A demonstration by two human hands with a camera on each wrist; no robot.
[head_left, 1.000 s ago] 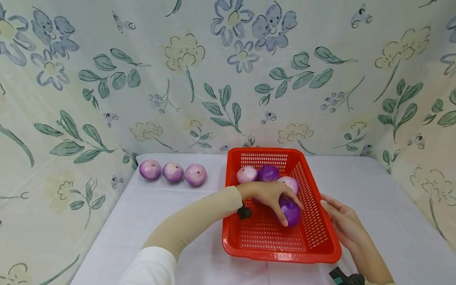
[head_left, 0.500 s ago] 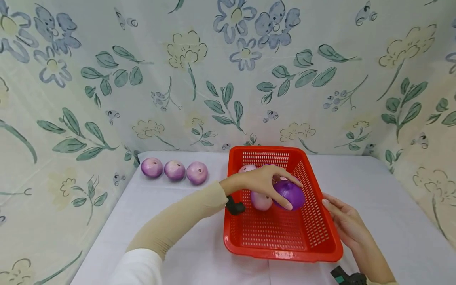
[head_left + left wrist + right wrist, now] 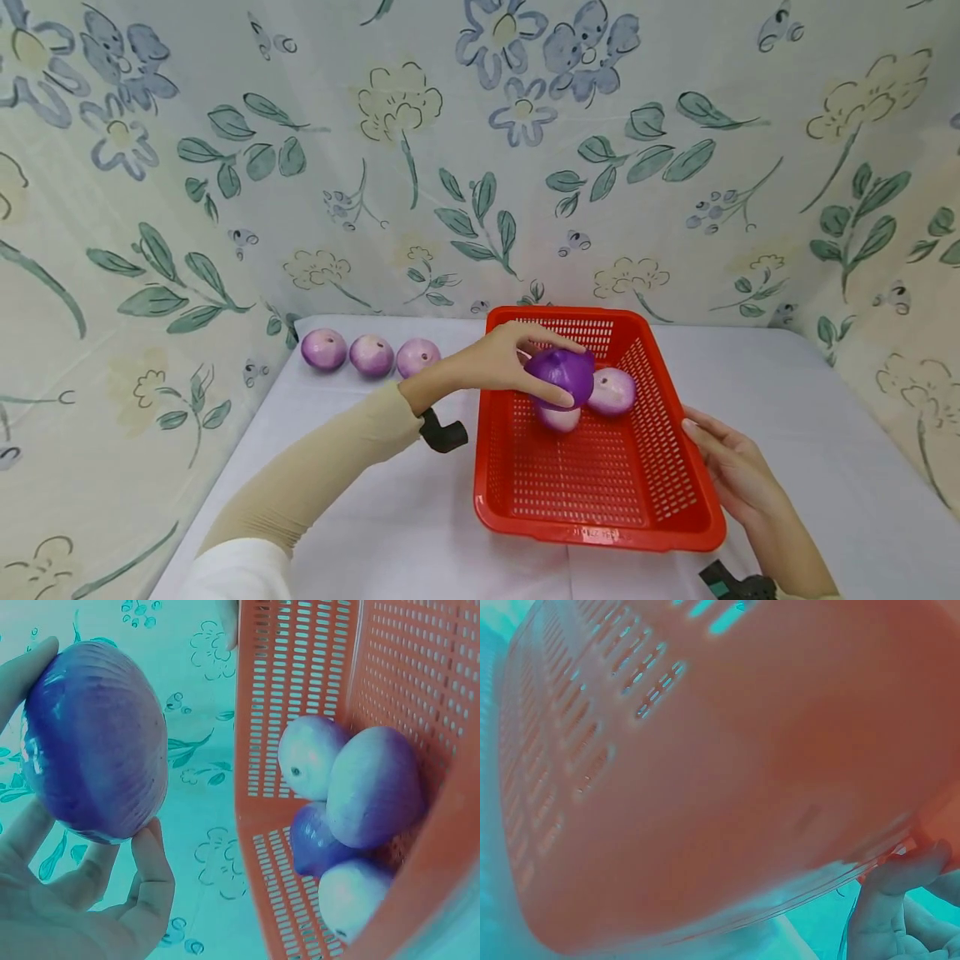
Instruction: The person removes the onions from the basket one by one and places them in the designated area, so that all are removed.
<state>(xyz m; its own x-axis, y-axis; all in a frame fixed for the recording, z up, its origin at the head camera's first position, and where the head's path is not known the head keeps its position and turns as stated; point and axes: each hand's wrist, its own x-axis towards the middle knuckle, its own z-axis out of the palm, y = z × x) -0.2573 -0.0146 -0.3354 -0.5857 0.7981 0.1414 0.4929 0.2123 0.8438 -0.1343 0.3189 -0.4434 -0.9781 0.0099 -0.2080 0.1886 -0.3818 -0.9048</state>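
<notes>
A glossy purple onion [image 3: 562,377] is held in my left hand [image 3: 495,360], thumb and fingers spread around its sides, above the left part of the red plastic basket [image 3: 600,534]. The left wrist view shows the held onion [image 3: 97,742] close up, apart from the others. Several onions lie inside the basket, among them a pale pink one [image 3: 613,392] and a dark purple one [image 3: 319,838]. My right hand [image 3: 738,467] grips the basket's right rim, thumb on top; its other fingers are partly hidden under the rim.
On the white-covered table [image 3: 375,492], a row of 3 pinkish onions [image 3: 371,356] sits left of the basket. A floral cloth [image 3: 420,167] hangs behind and at both sides.
My left hand has lifted the purple onion from inside the basket and carried it up and to the left. The right hand keeps its grip on the rim.
</notes>
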